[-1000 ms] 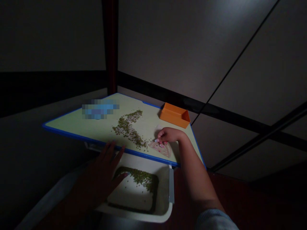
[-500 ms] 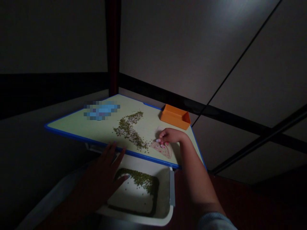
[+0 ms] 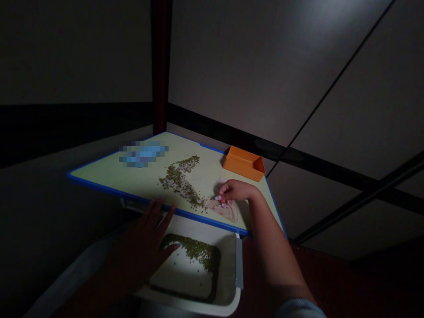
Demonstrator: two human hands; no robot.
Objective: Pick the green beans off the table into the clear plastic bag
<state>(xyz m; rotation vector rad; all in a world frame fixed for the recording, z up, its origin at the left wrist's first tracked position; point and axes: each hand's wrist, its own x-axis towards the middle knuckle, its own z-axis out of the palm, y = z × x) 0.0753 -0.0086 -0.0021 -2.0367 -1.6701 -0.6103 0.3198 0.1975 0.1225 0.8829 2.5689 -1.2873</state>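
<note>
1. Only one view here, the head cam, and it's pretty dark. The right hand [image 3: 233, 191] has its fingers curled in, gripping the see-through half-round piece [image 3: 229, 215] by its far side. That piece lies on the table [image 3: 139, 182] close to the near edge, toward the near right corner.
2. The left hand [image 3: 147, 232] is open, fingers spread at the table's near edge, thumb out over the tub. It doesn't look like it's holding anything.
3. What could go wrong: the loose green grains [image 3: 177, 174] run in a curved band from mid-table almost to the near edge. A hard or crooked push with the piece could scatter them past the tub, imo. A lifted or tilted rim would probably let some slip underneath.
4. Also, the tub only covers part of the near edge. Grains going over close to either near corner could miss it, and a bump from the left wrist might shift it.
5. Containers: the white tub [image 3: 232, 271] sits below the near edge, with more grains [image 3: 198, 252] heaped along its far side and a few strays on its floor.
6. Orange box [image 3: 243, 162] is by the far right corner; can't see its whole floor.
</note>
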